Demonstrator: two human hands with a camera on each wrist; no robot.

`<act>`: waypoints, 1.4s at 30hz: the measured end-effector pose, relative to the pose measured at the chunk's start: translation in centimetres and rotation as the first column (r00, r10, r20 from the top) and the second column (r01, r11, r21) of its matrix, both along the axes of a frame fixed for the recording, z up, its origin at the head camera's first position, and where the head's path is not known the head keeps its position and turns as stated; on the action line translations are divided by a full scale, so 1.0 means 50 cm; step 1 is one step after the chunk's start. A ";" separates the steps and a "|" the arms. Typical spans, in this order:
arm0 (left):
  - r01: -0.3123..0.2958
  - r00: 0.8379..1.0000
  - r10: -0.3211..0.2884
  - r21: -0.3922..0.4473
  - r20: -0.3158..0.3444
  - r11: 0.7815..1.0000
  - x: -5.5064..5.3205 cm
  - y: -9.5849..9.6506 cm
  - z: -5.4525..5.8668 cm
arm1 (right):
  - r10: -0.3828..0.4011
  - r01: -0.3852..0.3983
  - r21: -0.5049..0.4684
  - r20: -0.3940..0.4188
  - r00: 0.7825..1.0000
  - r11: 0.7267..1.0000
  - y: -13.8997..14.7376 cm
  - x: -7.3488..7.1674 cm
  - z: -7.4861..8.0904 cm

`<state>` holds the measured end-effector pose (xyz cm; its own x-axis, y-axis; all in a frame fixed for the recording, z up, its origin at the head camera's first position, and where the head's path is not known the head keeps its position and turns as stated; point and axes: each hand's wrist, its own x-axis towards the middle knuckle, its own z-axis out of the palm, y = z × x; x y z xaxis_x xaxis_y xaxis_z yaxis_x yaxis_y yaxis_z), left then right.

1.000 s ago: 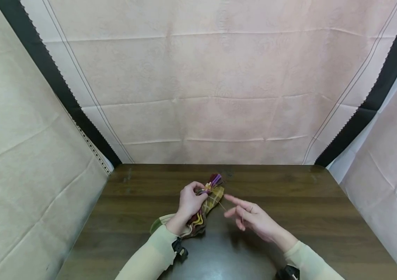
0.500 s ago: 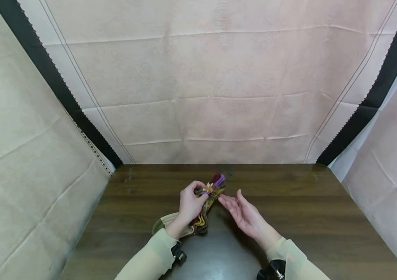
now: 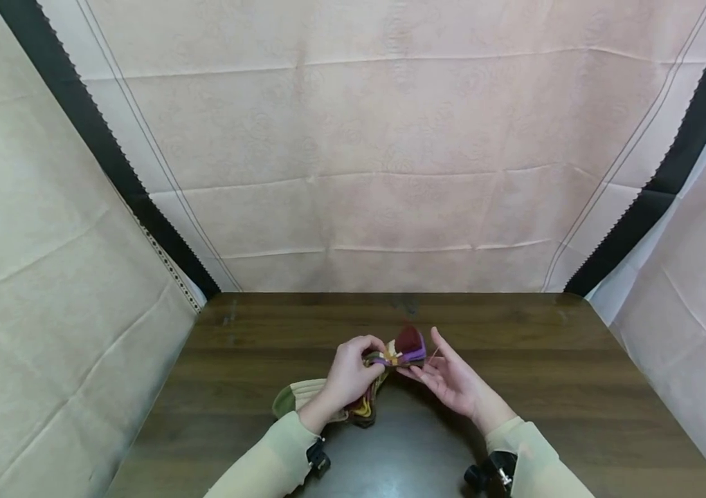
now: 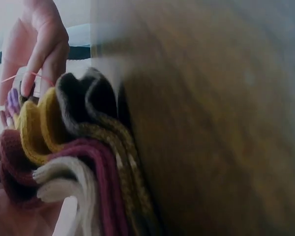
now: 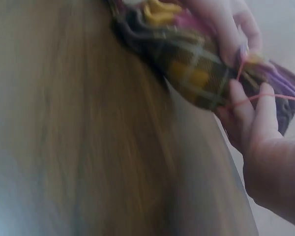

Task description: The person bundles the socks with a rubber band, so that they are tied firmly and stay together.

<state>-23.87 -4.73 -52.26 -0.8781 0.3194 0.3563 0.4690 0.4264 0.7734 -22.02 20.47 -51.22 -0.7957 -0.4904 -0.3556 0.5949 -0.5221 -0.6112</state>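
Observation:
A bundle of several knit socks (image 3: 411, 344) in maroon, purple, mustard, cream and plaid is in my left hand (image 3: 351, 371), which grips it round the middle. In the left wrist view, folded layers of the socks (image 4: 81, 142) fan out from the palm. My right hand (image 3: 455, 384) is at the bundle's far end, thumb raised, fingers extended beside the socks. A thin pink rubber band (image 5: 284, 97) is stretched across its spread fingers, around the sock ends. Part of the band is hidden behind the bundle and fingers.
Beneath both hands is a dark brown wooden table (image 3: 278, 325). A pale cloth wall (image 3: 390, 138) rises behind it, with more cloth on both sides. A green-toed cream sock end (image 3: 287, 400) sticks out left of my left wrist, over the table.
My right hand has moved in to the sock ends and turned, thumb up. The bundle's far end has swung right and tilted toward it. My left hand keeps its grip, shifted slightly right.

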 end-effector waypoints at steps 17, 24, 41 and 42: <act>0.174 0.975 -0.212 -0.370 -0.063 0.912 0.022 0.036 0.008 | 0.209 -0.042 0.635 -0.191 0.959 0.771 0.028 0.003 0.002; 0.203 0.969 -0.243 -0.409 -0.050 0.890 0.025 0.038 0.006 | 0.215 0.160 0.799 -0.339 0.916 0.580 0.007 0.004 -0.010; 0.332 0.939 -0.332 -0.466 0.086 0.820 0.024 0.017 0.010 | 0.627 0.304 0.860 -0.508 0.590 0.411 0.026 0.001 -0.020; 0.334 0.939 -0.332 -0.470 0.089 0.817 0.024 0.016 0.011 | 0.635 0.292 0.863 -0.503 0.586 0.413 0.027 0.001 -0.018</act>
<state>-22.69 -3.94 -51.72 -0.6881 0.7207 0.0847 0.6475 0.5571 0.5200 -21.98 21.84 -52.15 -0.8784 -0.4759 -0.0432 -0.2657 0.5615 -0.7837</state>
